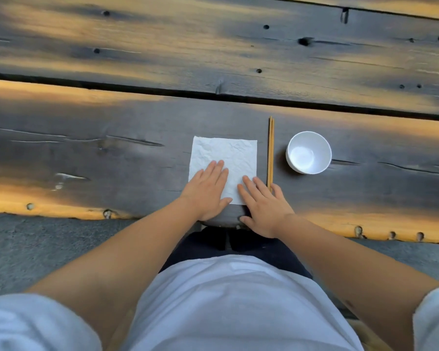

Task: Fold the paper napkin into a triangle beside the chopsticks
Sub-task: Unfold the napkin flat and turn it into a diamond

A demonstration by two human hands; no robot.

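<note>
Napkin, unfolded square, flat on worktop just left of chopsticks; left hand and right hand spread flat on its near edge, grip holding nothing; risk: right hand nudging chopsticks, thin paper sliding or tearing.

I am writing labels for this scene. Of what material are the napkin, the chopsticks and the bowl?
Napkin: thin white paper, matte, finely crinkled. Chopsticks: probably light wood or bamboo, tan and unvarnished-looking. Bowl: smooth white, glossy inside; ceramic or plastic, cannot tell which.
</note>
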